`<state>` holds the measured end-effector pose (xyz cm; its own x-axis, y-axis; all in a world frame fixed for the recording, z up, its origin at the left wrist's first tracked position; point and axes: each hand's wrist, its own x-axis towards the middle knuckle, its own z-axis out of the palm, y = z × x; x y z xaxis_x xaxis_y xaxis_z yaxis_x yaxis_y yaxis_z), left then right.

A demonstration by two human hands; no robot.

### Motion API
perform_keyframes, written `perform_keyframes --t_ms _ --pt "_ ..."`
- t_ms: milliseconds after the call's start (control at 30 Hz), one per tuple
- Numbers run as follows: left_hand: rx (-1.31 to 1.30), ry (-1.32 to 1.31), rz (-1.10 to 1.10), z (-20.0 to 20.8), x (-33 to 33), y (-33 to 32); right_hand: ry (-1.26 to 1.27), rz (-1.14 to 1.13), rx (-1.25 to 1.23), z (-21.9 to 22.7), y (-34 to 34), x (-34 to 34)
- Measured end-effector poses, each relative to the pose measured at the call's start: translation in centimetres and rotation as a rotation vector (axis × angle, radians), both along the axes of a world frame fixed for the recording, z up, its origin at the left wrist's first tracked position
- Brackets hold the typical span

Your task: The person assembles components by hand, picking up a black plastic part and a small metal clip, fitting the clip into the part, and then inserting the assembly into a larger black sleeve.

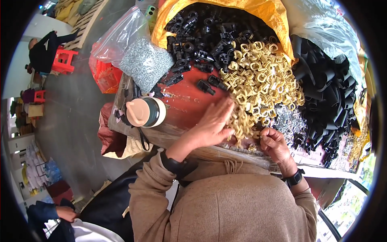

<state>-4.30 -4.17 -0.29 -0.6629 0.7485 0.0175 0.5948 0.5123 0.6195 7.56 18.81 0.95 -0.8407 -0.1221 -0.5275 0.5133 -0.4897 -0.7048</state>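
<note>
My left hand (213, 124) lies against the left side of a heap of gold-coloured clip-like metal pieces (264, 76). Its fingers are stretched out, and nothing shows in its grasp. At the table's near edge, my right hand (275, 147) is closed, thumb and fingertips pinched together; whatever they hold is too small to name. Small silver metal pieces (289, 121) are spread just beyond that hand. Black plastic fittings (201, 42) spill from a yellow sack (278, 14) behind the gold heap, and a loose black fitting (206, 87) rests on the red tabletop (183, 103).
A lidded cup (155, 113) stands at the table's left edge, near a clear bag of small silver screw-like pieces (146, 62). Black curved strips (322, 86) are heaped at right. A co-worker's hand (67, 213) shows at lower left; a person (42, 54) sits farther off by a red stool (63, 60).
</note>
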Motion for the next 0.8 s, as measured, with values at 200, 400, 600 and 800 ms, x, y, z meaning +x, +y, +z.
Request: perform_keyframes --t_ms 200,400,600,800 --pt "0.189 -0.15 0.201 0.6 -1.4 -1.4 0.042 -0.002 0.045 -0.5 0.0 0.1" --pt "-0.236 0.617 0.158 2.4 -3.8 0.0 0.03 0.019 0.013 -0.2 -0.1 -0.1" --pt "-0.196 0.264 0.163 1.3 -4.4 0.0 0.061 0.013 -0.017 -0.4 0.0 0.6" --pt "-0.255 0.45 0.489 3.3 -3.2 -1.9 0.084 0.023 0.039 -0.3 -0.1 0.2"
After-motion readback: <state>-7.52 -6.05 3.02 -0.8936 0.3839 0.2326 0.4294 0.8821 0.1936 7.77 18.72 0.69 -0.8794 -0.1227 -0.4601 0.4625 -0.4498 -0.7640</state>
